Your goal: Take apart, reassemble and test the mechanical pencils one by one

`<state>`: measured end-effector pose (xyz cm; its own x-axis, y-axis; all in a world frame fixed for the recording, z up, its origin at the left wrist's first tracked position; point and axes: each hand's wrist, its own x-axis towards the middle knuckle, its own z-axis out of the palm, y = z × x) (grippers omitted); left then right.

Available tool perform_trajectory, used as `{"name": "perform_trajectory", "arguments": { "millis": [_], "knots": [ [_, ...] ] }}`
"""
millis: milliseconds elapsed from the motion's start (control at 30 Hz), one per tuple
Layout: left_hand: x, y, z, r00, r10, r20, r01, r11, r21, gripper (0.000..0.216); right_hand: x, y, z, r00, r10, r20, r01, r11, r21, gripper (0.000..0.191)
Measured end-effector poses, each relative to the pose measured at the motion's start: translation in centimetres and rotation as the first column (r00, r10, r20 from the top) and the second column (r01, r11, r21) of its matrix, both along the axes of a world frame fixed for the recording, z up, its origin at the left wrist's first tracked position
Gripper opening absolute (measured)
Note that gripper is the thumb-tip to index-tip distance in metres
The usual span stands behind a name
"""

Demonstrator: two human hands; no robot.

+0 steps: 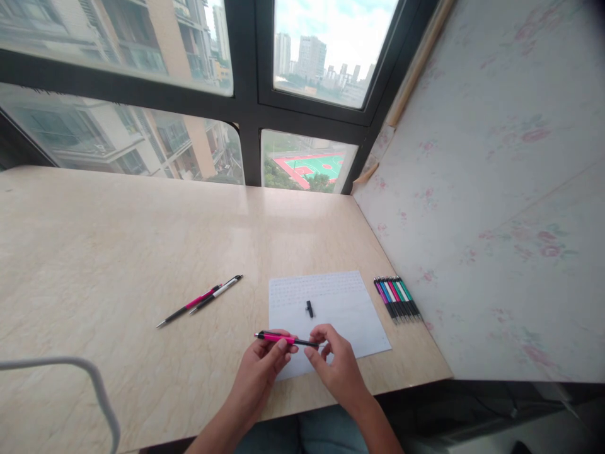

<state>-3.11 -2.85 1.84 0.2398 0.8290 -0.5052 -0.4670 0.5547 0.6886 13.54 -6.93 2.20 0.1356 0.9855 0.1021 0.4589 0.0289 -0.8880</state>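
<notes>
My left hand (262, 362) is closed around the barrel of a pink and black pen (278, 338), held nearly level above the lower part of a sheet of paper (350, 337). At the pen's black tip end, my right hand (338, 359) pinches with thumb and index finger. A thin light piece seems to show between these fingers, too small to make out. Just beyond the hands, a small black part (309, 309) lies on the paper, with a tiny piece beside it. Rows of handwriting cover the sheet's upper part.
Left of the paper lie a pink and black pen (189, 306) and a white and black pen (217, 294), side by side. Several coloured pens (396, 298) form a row near the papered wall (510, 221). A grey curved tube (94, 375) crosses the lower left. Windows (312, 57) stand behind.
</notes>
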Motion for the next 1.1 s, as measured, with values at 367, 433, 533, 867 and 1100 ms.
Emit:
{"name": "perform_trajectory", "arguments": {
  "millis": [367, 433, 533, 867, 1100],
  "knots": [
    [-0.1, 0.0, -0.4, 1.0, -0.021, 0.015, 0.021, 1.0, -0.015, 0.032, -0.1, -0.2, 0.4, 1.0, 0.008, 0.003, -0.008, 1.0, 0.004, 0.021],
    [-0.1, 0.0, -0.5, 1.0, -0.012, 0.019, 0.012, 1.0, -0.009, 0.032, -0.2, -0.2, 0.5, 1.0, 0.004, 0.019, -0.004, 0.999, 0.036, 0.016],
    [-0.1, 0.0, -0.5, 0.999, -0.026, 0.023, 0.026, 1.0, 0.006, 0.031, -0.2, -0.2, 0.3, 0.998, 0.012, 0.06, -0.014, 0.999, 0.042, 0.018],
    [-0.3, 0.2, -0.7, 1.0, -0.024, 0.013, 0.024, 1.0, 0.007, 0.03, -0.5, 0.2, 0.4, 0.999, 0.005, 0.052, -0.005, 1.0, 0.016, 0.01],
    [-0.3, 0.2, -0.8, 0.999, -0.022, 0.023, 0.021, 0.999, 0.024, 0.031, 0.3, 0.4, 0.1, 0.999, 0.046, -0.002, -0.046, 0.999, -0.018, 0.021]
  ]
}}
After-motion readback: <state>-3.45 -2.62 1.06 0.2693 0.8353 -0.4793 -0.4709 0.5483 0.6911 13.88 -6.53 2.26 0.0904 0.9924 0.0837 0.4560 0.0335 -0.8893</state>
